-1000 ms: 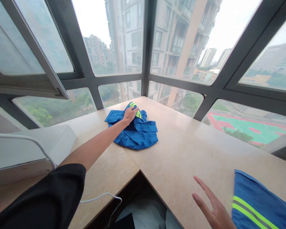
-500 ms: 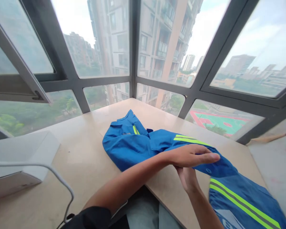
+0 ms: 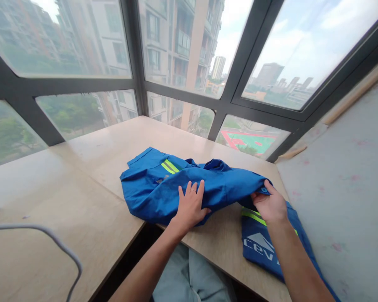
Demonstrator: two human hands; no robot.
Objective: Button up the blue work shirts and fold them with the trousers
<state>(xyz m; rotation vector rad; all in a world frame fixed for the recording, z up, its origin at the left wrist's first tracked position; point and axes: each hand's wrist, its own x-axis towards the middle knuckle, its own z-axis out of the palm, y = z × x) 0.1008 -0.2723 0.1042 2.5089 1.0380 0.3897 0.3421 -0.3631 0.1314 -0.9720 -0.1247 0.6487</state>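
A crumpled blue work garment (image 3: 164, 188) with neon-yellow stripes lies on the wooden corner table (image 3: 91, 167). My left hand (image 3: 191, 206) rests flat on its near edge, fingers spread. My right hand (image 3: 270, 204) pinches the garment's right end by a button. Under my right hand lies a second, folded blue garment (image 3: 261, 247) with yellow stripes and white lettering.
Dark-framed windows (image 3: 233, 84) close the table's far sides, with buildings and a sports court outside. A pale wall (image 3: 349, 180) stands at the right. A white cable (image 3: 44, 239) arcs over the near left. There is a gap at the table's inner corner over my lap.
The view swung right. My left hand drew the crumpled garment from the far corner toward me and now lies flat on it. My right hand took hold of its right end.
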